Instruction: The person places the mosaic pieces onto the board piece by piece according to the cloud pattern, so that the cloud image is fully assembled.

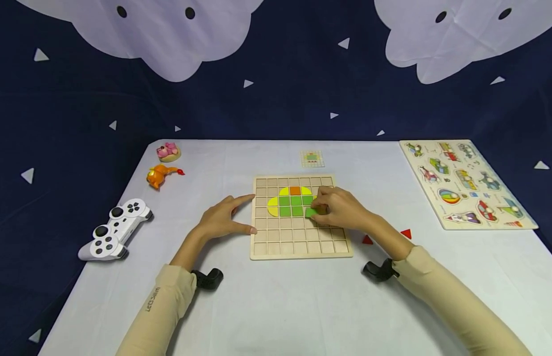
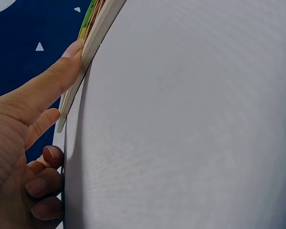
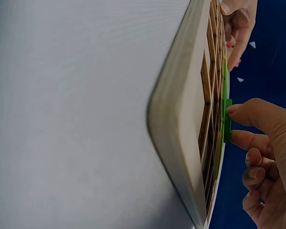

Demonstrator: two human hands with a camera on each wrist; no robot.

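Observation:
A wooden grid board (image 1: 302, 248) lies on the white table, with green square tiles (image 1: 290, 205), yellow rounded tiles (image 1: 273, 206) and an orange square tile (image 1: 295, 191) set in its cells. My right hand (image 1: 340, 207) pinches a green square tile (image 3: 228, 121) between thumb and forefinger, over the right part of the pattern. Along the board's left edge, my left hand (image 1: 222, 217) touches with spread thumb and forefinger. Its other fingers (image 2: 45, 181) curl loosely beside the board in the left wrist view. The right hand covers some cells in the head view.
Two red triangle tiles (image 1: 367, 240) lie near the right forearm. Behind the board is a small pattern card (image 1: 312, 158). A picture peg puzzle (image 1: 469, 185) occupies the right side. At left sit a white game controller (image 1: 116, 230), an orange toy (image 1: 159, 175) and a pink figurine (image 1: 168, 151).

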